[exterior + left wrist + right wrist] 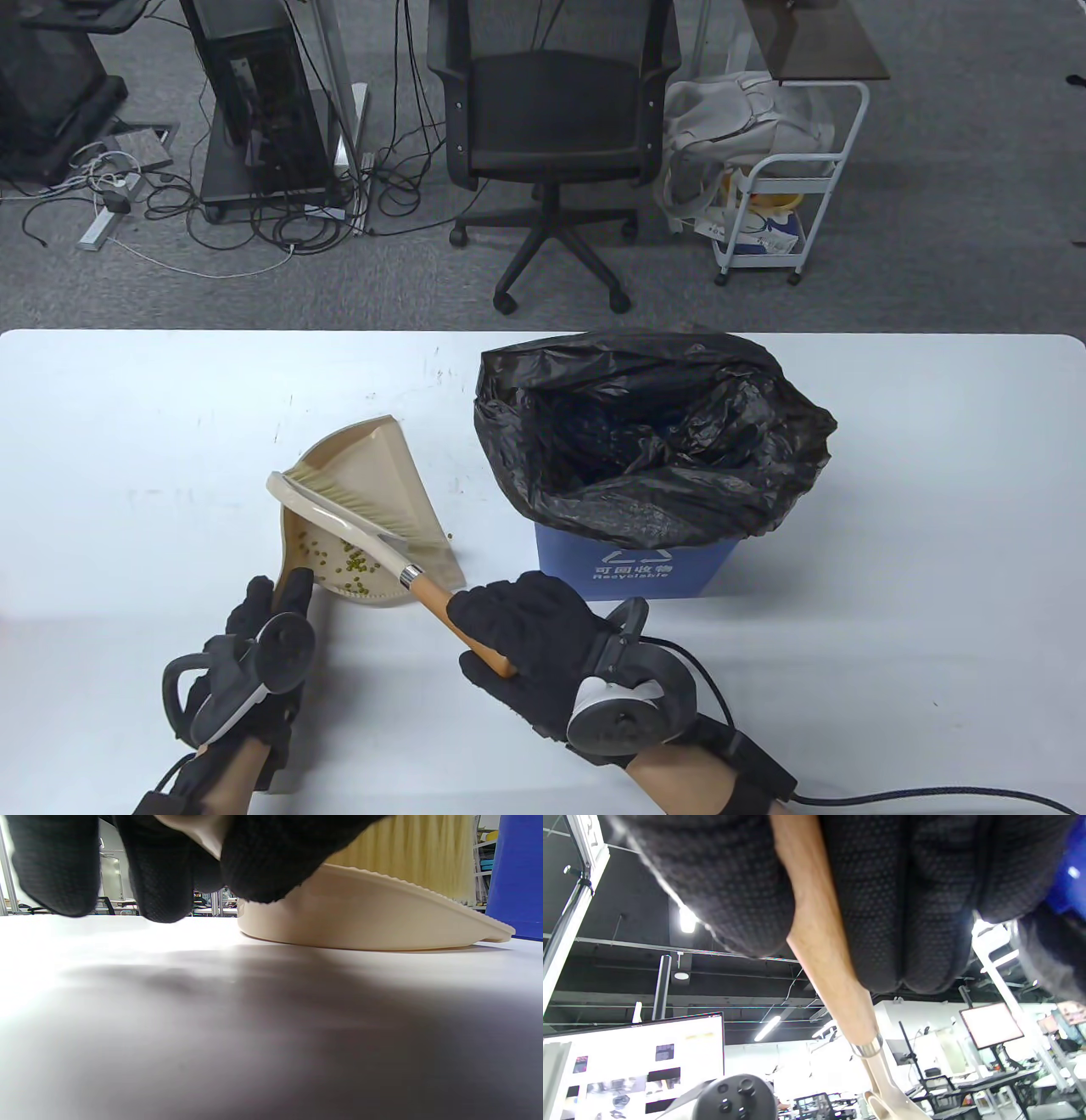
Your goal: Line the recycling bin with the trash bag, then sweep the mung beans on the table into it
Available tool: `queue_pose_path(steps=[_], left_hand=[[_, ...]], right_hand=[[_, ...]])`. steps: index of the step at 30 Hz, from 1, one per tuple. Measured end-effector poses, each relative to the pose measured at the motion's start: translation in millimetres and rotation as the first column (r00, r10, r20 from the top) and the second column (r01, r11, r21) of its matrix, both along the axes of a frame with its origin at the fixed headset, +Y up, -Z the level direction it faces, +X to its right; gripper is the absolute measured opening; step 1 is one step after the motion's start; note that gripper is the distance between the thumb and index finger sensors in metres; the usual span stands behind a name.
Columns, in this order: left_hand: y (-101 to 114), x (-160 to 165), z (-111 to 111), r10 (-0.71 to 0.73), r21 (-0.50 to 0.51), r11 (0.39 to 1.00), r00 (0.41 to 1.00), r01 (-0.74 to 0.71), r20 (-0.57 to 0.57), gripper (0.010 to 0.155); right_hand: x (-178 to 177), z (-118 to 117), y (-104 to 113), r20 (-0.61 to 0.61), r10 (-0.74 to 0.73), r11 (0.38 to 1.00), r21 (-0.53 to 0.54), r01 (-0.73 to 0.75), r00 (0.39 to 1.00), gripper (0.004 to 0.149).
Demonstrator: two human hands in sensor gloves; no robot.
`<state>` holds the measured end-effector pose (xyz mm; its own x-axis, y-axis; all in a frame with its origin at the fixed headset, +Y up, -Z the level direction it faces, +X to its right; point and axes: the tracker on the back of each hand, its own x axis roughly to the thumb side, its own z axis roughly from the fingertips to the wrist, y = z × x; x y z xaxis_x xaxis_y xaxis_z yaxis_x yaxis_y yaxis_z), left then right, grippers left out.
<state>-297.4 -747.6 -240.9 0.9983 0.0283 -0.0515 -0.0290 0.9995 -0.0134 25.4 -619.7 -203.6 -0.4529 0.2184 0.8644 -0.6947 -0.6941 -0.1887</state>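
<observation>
Table view: the left hand (263, 632) grips the dustpan (373, 501) at its near end, mung beans (352, 564) inside, with the bag-lined recycling bin (632, 569) just right; the right hand (530, 645) wraps the brush (365, 514) handle. Left wrist view: curled fingers (161, 878) pinch the pan's rim above the desk (271, 1027). Right wrist view: fingers (882, 899) clamp the wooden handle, running far-left.
</observation>
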Motion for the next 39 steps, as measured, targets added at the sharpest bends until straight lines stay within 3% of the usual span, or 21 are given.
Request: queue_pose_path(steps=[8,12,21,25,31,35,39], left_hand=[[0,0,0,-0.004,0.001,1.000,1.000,0.004,-0.001,0.070],[0,0,0,-0.001,-0.001,1.000,1.000,0.001,-0.002,0.070],[0,2,1,-0.010,0.000,1.000,1.000,0.010,-0.006,0.070],[0,2,1,-0.014,0.002,1.000,1.000,0.014,-0.010,0.070],[1,2,1,-0.022,0.007,1.000,0.999,0.023,-0.025,0.070],[3,4,1,-0.032,0.003,0.999,0.999,0.032,-0.031,0.070],[3,6,2,-0.011,-0.024,1.000,0.999,0.010,-0.032,0.070]], right_hand=[[12,-15,-8,0.185,0.046,0.997,-0.069,-0.034,0.982,0.056],[10,-18,-13,0.168,0.007,0.994,-0.108,0.011,0.986,0.056],[6,-14,-13,0.006,-0.178,0.957,-0.232,0.175,0.984,0.056],[5,-6,-4,-0.002,-0.152,0.977,-0.150,0.150,0.988,0.056],[13,-8,1,0.166,-0.061,0.997,-0.040,0.068,0.984,0.056],[17,-16,-10,0.254,-0.014,0.997,-0.068,0.032,0.967,0.055],[16,-23,-15,0.230,-0.097,0.975,-0.173,0.139,0.968,0.055]])
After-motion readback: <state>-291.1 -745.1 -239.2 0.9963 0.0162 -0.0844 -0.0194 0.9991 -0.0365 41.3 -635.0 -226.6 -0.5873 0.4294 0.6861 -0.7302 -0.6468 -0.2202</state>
